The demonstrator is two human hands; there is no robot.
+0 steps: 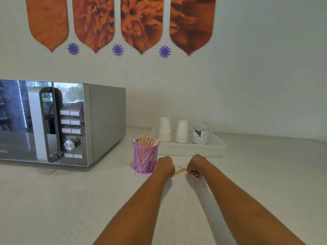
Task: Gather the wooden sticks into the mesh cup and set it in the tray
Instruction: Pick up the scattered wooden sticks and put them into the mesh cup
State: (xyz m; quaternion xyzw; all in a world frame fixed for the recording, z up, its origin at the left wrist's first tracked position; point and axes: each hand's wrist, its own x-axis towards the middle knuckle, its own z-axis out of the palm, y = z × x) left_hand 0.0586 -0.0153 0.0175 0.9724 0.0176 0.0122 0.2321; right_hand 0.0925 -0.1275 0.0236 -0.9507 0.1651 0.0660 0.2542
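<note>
A purple mesh cup (pixel 145 156) stands upright on the white counter, holding several wooden sticks (pixel 147 141). Just right of the cup is my left hand (pixel 165 165), fingers curled on the counter and touching the end of a few loose wooden sticks (pixel 179 171). My right hand (pixel 194 166) is closed around the other end of those sticks. One more stick (pixel 123 161) lies on the counter left of the cup. The white tray (pixel 219 144) sits behind the hands, near the wall.
A silver microwave (pixel 62 122) fills the left side. In the tray stand two stacks of white paper cups (pixel 165 129) (pixel 182 131) and a white jar (pixel 200 134). The wall rises right behind the tray.
</note>
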